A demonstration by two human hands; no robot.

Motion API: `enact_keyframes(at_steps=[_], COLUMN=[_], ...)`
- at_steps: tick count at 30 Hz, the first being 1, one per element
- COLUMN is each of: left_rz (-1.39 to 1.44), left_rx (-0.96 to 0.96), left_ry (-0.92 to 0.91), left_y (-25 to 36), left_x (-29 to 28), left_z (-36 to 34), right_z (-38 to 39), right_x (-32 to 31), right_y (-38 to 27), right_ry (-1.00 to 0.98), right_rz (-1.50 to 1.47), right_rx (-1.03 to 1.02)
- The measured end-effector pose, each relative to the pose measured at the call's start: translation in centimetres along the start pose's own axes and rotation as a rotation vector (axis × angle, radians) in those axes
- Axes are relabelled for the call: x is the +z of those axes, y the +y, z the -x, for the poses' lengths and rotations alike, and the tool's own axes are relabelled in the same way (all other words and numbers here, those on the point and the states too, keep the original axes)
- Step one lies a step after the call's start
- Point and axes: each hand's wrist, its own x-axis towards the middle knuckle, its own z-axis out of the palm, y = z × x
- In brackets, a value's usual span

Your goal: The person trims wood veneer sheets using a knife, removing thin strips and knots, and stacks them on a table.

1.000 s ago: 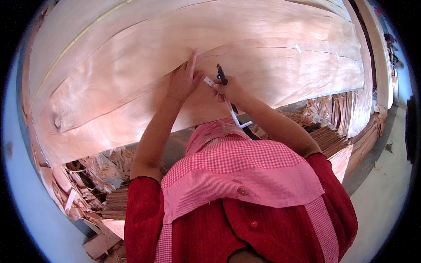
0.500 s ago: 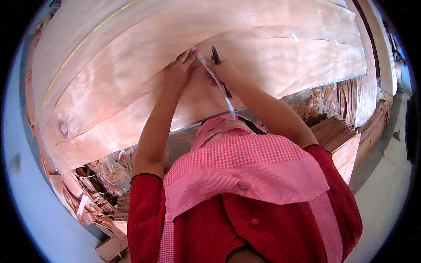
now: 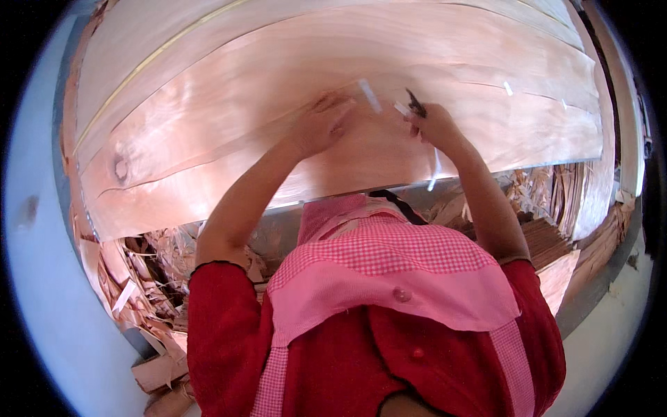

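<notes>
Wide sheets of pale wood veneer lie before me, with a wavy seam running across them. A short strip of white tape sits over that seam, between my hands. My left hand is just left of the strip, fingers loosely stretched and nothing visible in them. On the right, my right hand is closed around a small dark tool, too blurred to tell its exact kind. The end of a white tape length pokes out at those fingers, and the rest hangs below the hand.
More short tape pieces stick to the veneer at the right. A yellowish strip crosses the upper left. Scrap veneer heaps under the near edge, with stacked sheets at the right. A pale blue wall stands at the left.
The long tape is now parted: a short strip stays on the veneer. My right hand has moved right with the tool and remaining tape. My left hand has drawn slightly off the strip.
</notes>
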Motion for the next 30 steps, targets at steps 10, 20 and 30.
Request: enact_keyframes(at_steps=[10, 20, 30], left_rz=[-0.775, -0.018, -0.121], left_rx=[-0.114, -0.132, 0.223], left_ry=[-0.257, -0.035, -0.033], left_y=[-26.0, -17.9, -18.8], left_x=[-17.2, -12.0, -11.3], left_z=[13.2, 26.0, 28.7], right_z=[2.8, 0.8, -0.1], right_x=[22.0, 36.7, 39.7], right_y=[-12.2, -23.5, -23.6], right_ry=[-0.299, 0.012, 0.100], right_rz=[-0.339, -0.803, -0.791], right_rx=[0.077, 0.220, 0.209])
